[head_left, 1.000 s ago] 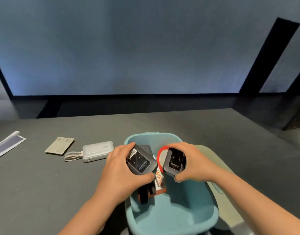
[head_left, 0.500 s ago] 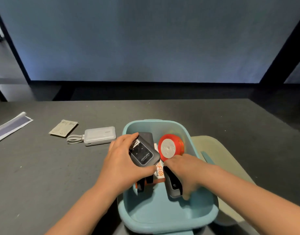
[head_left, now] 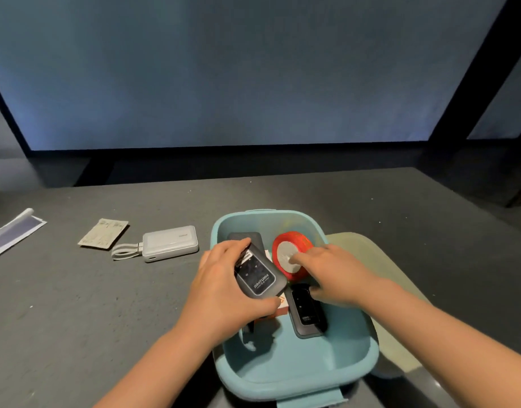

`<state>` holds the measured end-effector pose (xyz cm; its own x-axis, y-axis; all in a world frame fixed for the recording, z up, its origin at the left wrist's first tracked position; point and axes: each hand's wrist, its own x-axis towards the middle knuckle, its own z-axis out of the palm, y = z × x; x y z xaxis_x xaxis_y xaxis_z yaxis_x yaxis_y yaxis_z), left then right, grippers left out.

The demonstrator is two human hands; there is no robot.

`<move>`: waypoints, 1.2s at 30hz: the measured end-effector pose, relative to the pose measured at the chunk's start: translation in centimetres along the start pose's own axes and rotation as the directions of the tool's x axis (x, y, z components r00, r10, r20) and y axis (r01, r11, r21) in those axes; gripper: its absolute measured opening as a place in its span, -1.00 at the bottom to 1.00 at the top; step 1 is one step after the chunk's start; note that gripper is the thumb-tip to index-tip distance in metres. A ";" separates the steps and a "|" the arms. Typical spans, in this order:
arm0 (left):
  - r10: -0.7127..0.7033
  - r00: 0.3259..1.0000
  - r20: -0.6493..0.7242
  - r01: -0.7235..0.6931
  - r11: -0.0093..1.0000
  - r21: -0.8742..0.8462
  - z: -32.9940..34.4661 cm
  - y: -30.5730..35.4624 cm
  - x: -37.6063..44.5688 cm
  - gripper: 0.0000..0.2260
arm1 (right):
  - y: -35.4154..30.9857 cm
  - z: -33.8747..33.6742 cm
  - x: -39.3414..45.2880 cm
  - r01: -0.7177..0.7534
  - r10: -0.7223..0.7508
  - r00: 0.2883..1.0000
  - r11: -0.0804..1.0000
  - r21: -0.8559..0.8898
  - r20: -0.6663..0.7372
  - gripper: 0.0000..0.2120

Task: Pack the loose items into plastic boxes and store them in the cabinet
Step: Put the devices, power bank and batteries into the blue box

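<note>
Where blurred, right hand [head_left: 333,272] unreadable

An office-like or studio workspace, dimly lit. A wide dark grey desk [head_left: 371,207] stands before a large pale blue-grey wall panel [head_left: 253,69] framed by black posts [head_left: 477,72], and carries small electronics such as a white power bank [head_left: 171,243] and papers [head_left: 15,234].

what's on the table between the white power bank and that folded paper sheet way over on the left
In the head view, a tan flat packet lies on the table between the white power bank and the folded paper sheet. The power bank's looped white cable also lies in that stretch.
</note>
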<state>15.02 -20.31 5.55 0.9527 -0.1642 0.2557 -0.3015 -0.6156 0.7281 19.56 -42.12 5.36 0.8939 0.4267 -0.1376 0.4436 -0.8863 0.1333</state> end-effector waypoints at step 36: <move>-0.219 0.967 0.127 0.253 0.821 -0.511 2.4 -0.4 2.4 -0.80 | -6.5 -1.8 -3.1 -0.205 0.436 0.860 0.771 0.603 -0.266 -0.43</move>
<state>17.48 -22.29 4.35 0.9926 -0.1216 0.0068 -0.0255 -0.1529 0.9879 14.05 -37.36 6.66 0.9793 0.0281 0.2006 0.1196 -0.8794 -0.4609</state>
